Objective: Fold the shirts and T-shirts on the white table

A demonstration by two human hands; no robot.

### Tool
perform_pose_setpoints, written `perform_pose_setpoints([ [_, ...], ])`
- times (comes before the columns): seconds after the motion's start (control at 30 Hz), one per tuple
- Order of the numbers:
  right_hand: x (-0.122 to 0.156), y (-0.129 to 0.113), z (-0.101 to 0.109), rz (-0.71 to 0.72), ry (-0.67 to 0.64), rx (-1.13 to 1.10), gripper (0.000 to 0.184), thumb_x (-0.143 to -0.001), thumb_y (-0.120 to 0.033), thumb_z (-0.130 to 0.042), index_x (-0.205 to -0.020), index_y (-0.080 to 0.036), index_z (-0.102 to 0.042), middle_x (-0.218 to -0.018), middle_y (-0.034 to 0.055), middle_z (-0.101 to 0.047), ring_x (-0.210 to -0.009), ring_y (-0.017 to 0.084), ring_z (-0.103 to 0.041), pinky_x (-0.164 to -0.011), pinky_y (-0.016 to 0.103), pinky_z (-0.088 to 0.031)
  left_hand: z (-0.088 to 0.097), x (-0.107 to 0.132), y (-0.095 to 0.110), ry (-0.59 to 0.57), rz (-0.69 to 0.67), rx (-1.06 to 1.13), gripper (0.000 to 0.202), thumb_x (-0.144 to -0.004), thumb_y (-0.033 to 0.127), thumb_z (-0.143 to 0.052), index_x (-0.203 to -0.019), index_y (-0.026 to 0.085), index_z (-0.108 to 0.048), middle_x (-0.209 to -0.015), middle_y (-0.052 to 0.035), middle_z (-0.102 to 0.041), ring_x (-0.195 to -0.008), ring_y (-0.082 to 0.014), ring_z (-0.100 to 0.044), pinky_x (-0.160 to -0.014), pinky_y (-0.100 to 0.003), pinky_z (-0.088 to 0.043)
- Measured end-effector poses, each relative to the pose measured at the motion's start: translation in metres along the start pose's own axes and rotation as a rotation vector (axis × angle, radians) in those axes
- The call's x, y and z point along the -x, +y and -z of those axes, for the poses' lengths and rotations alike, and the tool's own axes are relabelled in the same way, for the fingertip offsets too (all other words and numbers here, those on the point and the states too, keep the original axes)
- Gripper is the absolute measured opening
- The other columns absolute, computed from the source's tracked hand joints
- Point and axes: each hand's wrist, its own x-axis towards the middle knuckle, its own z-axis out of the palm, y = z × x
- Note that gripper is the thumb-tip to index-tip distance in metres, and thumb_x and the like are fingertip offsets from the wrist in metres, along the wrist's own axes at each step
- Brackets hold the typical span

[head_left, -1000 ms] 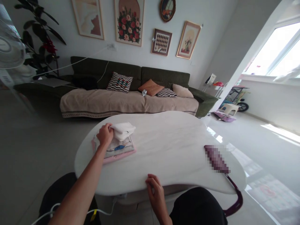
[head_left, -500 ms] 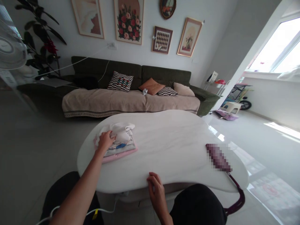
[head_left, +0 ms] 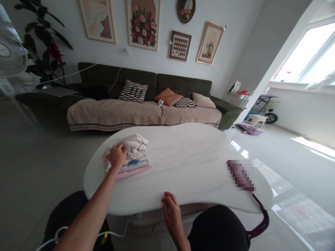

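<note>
My left hand [head_left: 117,155] is closed on a crumpled white piece of clothing [head_left: 134,142] on the left part of the table, its fingertips hidden in the cloth. Beneath that cloth lies a folded grey garment with a blue print [head_left: 142,161], on top of a folded pink one [head_left: 136,172]. At the table's front edge rests my right hand [head_left: 172,211], fingers loosely curled together with nothing visible in them. The white marbled table [head_left: 188,157] has a rounded, wavy outline.
A pixelated purple object [head_left: 240,175] lies at the table's right, with a dark purple strap [head_left: 263,219] hanging over the edge. Behind the table stands a green sofa [head_left: 183,81] with cushions. A white cable [head_left: 117,235] runs by my left leg.
My left hand has shifted slightly, and the white cloth is bunched up higher and narrower, baring more of the grey garment. My right hand stays at the table edge. The view has turned slightly.
</note>
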Motion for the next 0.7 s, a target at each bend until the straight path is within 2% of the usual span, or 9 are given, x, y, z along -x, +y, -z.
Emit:
perform_pose_setpoints([
  [0.07,0.0,0.0,0.0,0.001,0.0,-0.001,0.019,-0.085,-0.016,-0.037,-0.089,-0.021,-0.055,-0.107,0.0086,-0.054,-0.102,0.017,-0.052,-0.088,0.029,-0.041,0.013,-0.018,0.006,0.198,0.037,0.001,0.028,-0.087,0.03,-0.046,-0.11,0.015,-0.051,-0.107,-0.0066,-0.055,-0.097,-0.0223,-0.054,-0.078,-0.038,-0.046],
  [0.2,0.0,0.001,-0.001,-0.009,-0.001,-0.02,0.019,-0.086,-0.017,-0.036,-0.089,-0.02,-0.055,-0.107,0.0092,-0.054,-0.102,0.017,-0.052,-0.088,0.03,-0.041,0.048,-0.048,0.029,0.78,-0.028,0.055,0.023,-0.088,0.019,-0.035,-0.103,0.017,-0.052,-0.094,-0.0037,-0.06,-0.092,-0.0189,-0.055,-0.077,-0.033,-0.04],
  [0.3,-0.001,-0.001,-0.001,-0.04,0.009,-0.055,0.018,-0.086,-0.019,-0.038,-0.086,-0.02,-0.056,-0.106,0.0094,-0.054,-0.101,0.018,-0.052,-0.088,0.031,-0.041,0.075,-0.058,0.052,0.93,-0.167,0.158,0.019,-0.088,0.021,-0.034,-0.096,0.017,-0.051,-0.093,-0.002,-0.059,-0.091,-0.0157,-0.054,-0.078,-0.031,-0.038],
  [0.37,-0.004,-0.008,0.003,-0.071,0.016,-0.097,0.018,-0.085,-0.021,-0.04,-0.084,-0.02,-0.058,-0.104,0.009,-0.055,-0.1,0.019,-0.053,-0.087,0.032,-0.042,0.082,-0.057,0.067,0.866,-0.223,0.27,0.016,-0.087,0.024,-0.037,-0.087,0.018,-0.051,-0.086,-0.002,-0.058,-0.085,-0.0162,-0.054,-0.075,-0.031,-0.037],
  [0.43,-0.011,-0.024,0.01,-0.113,0.003,-0.172,0.015,-0.084,-0.024,-0.045,-0.089,-0.021,-0.059,-0.102,0.0081,-0.056,-0.097,0.019,-0.054,-0.086,0.033,-0.042,0.075,-0.05,0.081,0.702,-0.249,0.352,0.016,-0.084,0.027,-0.039,-0.079,0.018,-0.052,-0.076,-0.0016,-0.058,-0.076,-0.0165,-0.054,-0.069,-0.03,-0.038],
  [0.5,-0.021,-0.045,0.019,-0.162,-0.034,-0.332,0.03,-0.08,-0.026,-0.053,-0.11,-0.024,-0.052,-0.108,0.0076,-0.055,-0.094,0.018,-0.056,-0.083,0.033,-0.045,0.053,-0.037,0.094,0.504,-0.298,0.401,0.02,-0.081,0.031,-0.04,-0.076,0.018,-0.054,-0.071,-0.0008,-0.058,-0.07,-0.0157,-0.054,-0.065,-0.028,-0.039],
  [0.6,-0.041,-0.075,0.035,-0.208,-0.07,-0.634,0.072,-0.073,-0.027,-0.064,-0.134,-0.03,-0.025,-0.119,0.007,-0.05,-0.09,0.016,-0.058,-0.076,0.03,-0.048,0.004,-0.012,0.111,0.127,-0.321,0.536,0.026,-0.078,0.039,-0.043,-0.074,0.017,-0.057,-0.07,0.0009,-0.059,-0.069,-0.0147,-0.055,-0.062,-0.024,-0.04],
  [0.63,-0.047,-0.081,0.041,-0.213,-0.07,-0.695,0.072,-0.071,-0.027,-0.066,-0.133,-0.029,-0.028,-0.116,0.0063,-0.053,-0.088,0.016,-0.058,-0.075,0.03,-0.049,-0.011,-0.005,0.114,-0.017,-0.29,0.609,0.028,-0.077,0.042,-0.044,-0.074,0.017,-0.058,-0.069,0.0012,-0.059,-0.069,-0.0148,-0.055,-0.062,-0.024,-0.041],
  [0.7,-0.056,-0.081,0.055,-0.254,-0.028,-0.767,0.051,-0.07,-0.028,-0.066,-0.118,-0.023,-0.049,-0.1,0.0042,-0.062,-0.082,0.016,-0.059,-0.072,0.029,-0.049,-0.037,0.004,0.115,-0.253,-0.177,0.755,0.031,-0.074,0.046,-0.047,-0.073,0.017,-0.058,-0.066,0.0014,-0.059,-0.068,-0.0151,-0.055,-0.062,-0.024,-0.041],
])
